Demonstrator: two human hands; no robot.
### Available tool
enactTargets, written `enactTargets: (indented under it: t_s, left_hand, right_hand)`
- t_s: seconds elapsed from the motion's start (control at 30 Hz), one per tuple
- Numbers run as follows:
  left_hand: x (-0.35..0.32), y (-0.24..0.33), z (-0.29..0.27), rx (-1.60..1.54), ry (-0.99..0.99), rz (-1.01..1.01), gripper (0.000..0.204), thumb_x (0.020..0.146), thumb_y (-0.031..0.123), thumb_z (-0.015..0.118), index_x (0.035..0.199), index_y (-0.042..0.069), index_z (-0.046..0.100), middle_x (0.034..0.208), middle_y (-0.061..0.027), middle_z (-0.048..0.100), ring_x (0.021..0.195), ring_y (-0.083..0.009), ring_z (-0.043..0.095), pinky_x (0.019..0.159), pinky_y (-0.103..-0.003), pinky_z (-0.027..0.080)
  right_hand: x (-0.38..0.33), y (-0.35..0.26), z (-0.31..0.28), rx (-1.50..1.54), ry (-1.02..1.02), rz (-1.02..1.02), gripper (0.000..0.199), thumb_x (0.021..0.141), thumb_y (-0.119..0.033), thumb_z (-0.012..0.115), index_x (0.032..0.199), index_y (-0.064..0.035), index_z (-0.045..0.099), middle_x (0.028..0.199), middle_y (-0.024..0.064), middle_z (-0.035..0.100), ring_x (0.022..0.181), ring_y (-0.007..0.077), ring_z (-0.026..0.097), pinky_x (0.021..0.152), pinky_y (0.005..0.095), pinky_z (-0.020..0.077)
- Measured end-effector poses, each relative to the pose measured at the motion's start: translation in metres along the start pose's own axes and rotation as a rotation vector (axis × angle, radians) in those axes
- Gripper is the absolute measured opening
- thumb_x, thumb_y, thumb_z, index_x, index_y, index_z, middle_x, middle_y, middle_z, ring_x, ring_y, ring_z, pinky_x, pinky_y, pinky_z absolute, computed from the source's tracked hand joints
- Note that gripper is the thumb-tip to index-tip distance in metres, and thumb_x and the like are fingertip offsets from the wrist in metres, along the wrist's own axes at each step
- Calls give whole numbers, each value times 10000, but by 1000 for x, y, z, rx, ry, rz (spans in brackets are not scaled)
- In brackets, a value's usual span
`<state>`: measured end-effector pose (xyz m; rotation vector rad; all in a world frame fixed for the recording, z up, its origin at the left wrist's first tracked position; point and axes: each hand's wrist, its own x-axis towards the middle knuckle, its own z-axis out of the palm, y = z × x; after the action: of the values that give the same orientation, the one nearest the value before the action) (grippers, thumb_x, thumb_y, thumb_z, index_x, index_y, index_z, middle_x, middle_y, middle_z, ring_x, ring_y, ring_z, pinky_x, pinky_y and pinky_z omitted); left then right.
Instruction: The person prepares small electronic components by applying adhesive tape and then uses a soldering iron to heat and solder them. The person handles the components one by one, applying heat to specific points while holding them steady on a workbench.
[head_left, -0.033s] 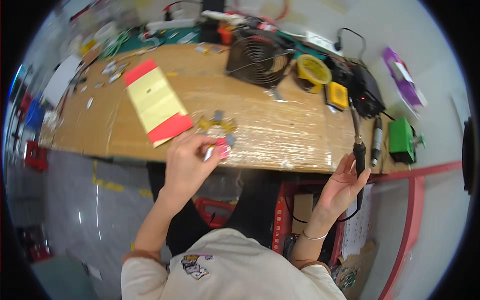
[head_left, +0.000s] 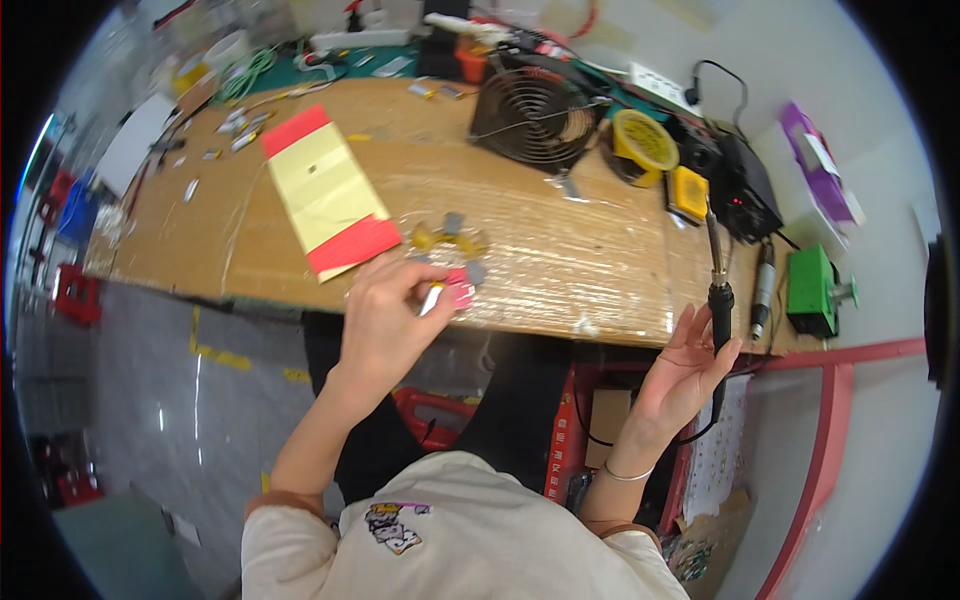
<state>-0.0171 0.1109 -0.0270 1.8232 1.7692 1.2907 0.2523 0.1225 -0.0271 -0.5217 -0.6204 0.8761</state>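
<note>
My left hand (head_left: 385,308) is over the bench's near edge, its thumb and fingers pinched on a small silvery piece (head_left: 432,298) with a yellow end. A pink-red patch (head_left: 461,288) lies beside its fingertips, partly covered by them. Just beyond it, a ring of yellow-brown tape (head_left: 452,240) with grey pads rests on the bench. On the right, my right hand (head_left: 684,375) holds a soldering iron (head_left: 720,305) by its black handle, tip pointing up and away from the bench surface. Its cord hangs below the hand.
A yellow card with red ends (head_left: 322,190) lies left of the tape ring. A black fan (head_left: 535,115), a yellow round tub (head_left: 643,145), a yellow sponge holder (head_left: 688,193) and a black soldering station (head_left: 748,190) stand at the back right. A green block (head_left: 812,292) sits rightmost.
The whole bench appears slightly further right as the view turns. Both hands keep their grips, with my left hand still by the pink-red patch.
</note>
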Motion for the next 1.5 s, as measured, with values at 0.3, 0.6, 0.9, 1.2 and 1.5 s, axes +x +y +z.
enactTargets:
  t_s: [0.3, 0.6, 0.9, 1.2, 1.5]
  left_hand:
    - [-10, -5, 6, 79, 133, 186, 163, 669, 28, 726, 811, 17, 647, 687, -77, 572, 673, -215, 545, 618, -326, 441]
    - [-10, -9, 13, 92, 154, 178, 162, 662, 12, 725, 763, 18, 599, 662, -76, 548, 645, -219, 538, 583, -328, 433]
    - [-11, -11, 13, -7, 116, 101, 176, 688, 41, 723, 748, 29, 558, 694, -83, 562, 644, -254, 532, 579, -365, 431]
    - [-14, -15, 7, -79, 169, 326, 164, 679, -5, 738, 756, 15, 594, 757, -70, 624, 646, -167, 571, 575, -268, 462]
    - [32, -69, -70, -171, 407, -38, 118, 742, 62, 711, 843, 13, 675, 800, -71, 648, 684, -147, 624, 607, -262, 487]
  right_hand:
    - [-71, 49, 58, 334, -44, 510, 140, 929, -278, 526, 852, -192, 447, 1136, 24, 579, 1182, 217, 477, 980, 686, 333]
    - [-81, 72, 71, 393, -89, 593, 89, 957, -234, 479, 875, -200, 487, 1158, -11, 578, 1227, 225, 436, 980, 699, 302]
    - [-83, 73, 70, 386, -109, 566, 80, 949, -222, 496, 873, -200, 483, 1154, -23, 576, 1206, 222, 452, 978, 684, 320]
    - [-86, 75, 72, 374, -109, 538, 102, 949, -222, 493, 860, -185, 462, 1148, -13, 576, 1203, 221, 455, 980, 686, 314]
    - [-84, 71, 72, 330, -140, 528, 75, 939, -270, 512, 895, -213, 493, 1157, -12, 584, 1176, 208, 483, 974, 703, 306]
